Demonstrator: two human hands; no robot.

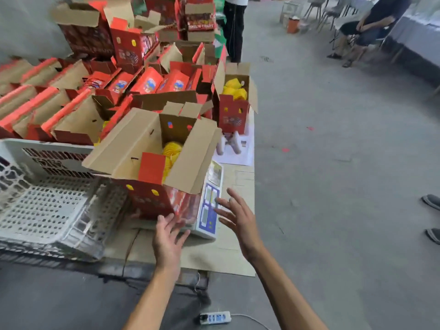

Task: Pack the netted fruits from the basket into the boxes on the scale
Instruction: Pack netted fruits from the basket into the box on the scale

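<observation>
- The white basket (45,206) looked emptied; no fruit could be seen in it.
- Yellow netted fruits (172,151) were seen inside the one open box (152,163) on the scale (209,206).
- Another box (234,101) with netted fruit was seen behind it.
- Both hands were held open with nothing gripped: the left hand (167,236) by the box, the right hand (238,220) over the scale.
- Little packing seemed left.
</observation>
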